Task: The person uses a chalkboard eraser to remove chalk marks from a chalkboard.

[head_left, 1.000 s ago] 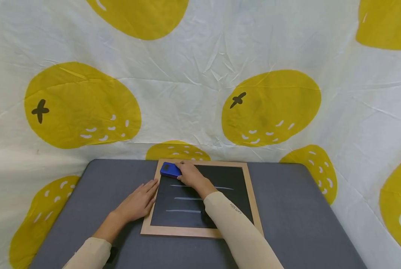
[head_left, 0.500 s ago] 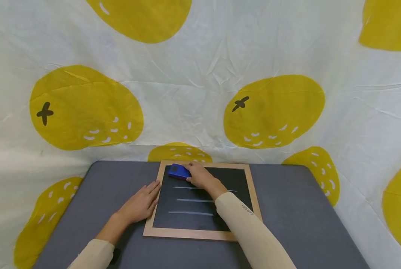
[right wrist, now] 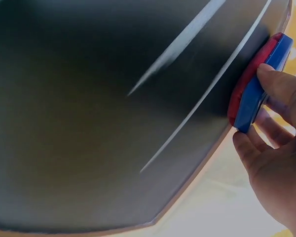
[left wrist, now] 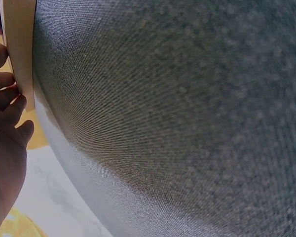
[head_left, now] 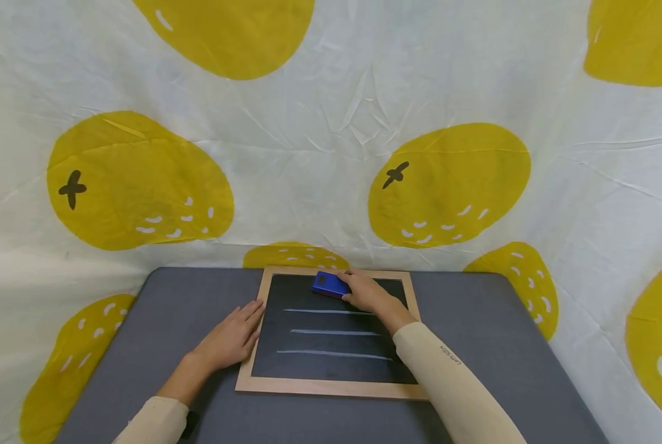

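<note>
A wood-framed chalkboard (head_left: 331, 387) lies on the grey table (head_left: 475, 345), with three white chalk lines (head_left: 333, 332) across its black face. My right hand (head_left: 367, 293) grips a blue eraser (head_left: 330, 285) with a red underside (right wrist: 247, 81), pressed on the board near its far edge, about the middle. Fingers (right wrist: 278, 85) and thumb wrap the eraser's sides. My left hand (head_left: 230, 336) lies flat on the table, its fingertips (left wrist: 10, 96) against the board's left frame (left wrist: 18, 44).
A white cloth with big yellow fruit prints (head_left: 447, 179) hangs behind and round the table. Grey tabletop (left wrist: 177, 113) stretches to both sides of the board. The table's rounded far corners lie near the cloth.
My right hand has slid the eraser to the right along the board's far edge, from the top-left corner to about the middle. The left hand has stayed put.
</note>
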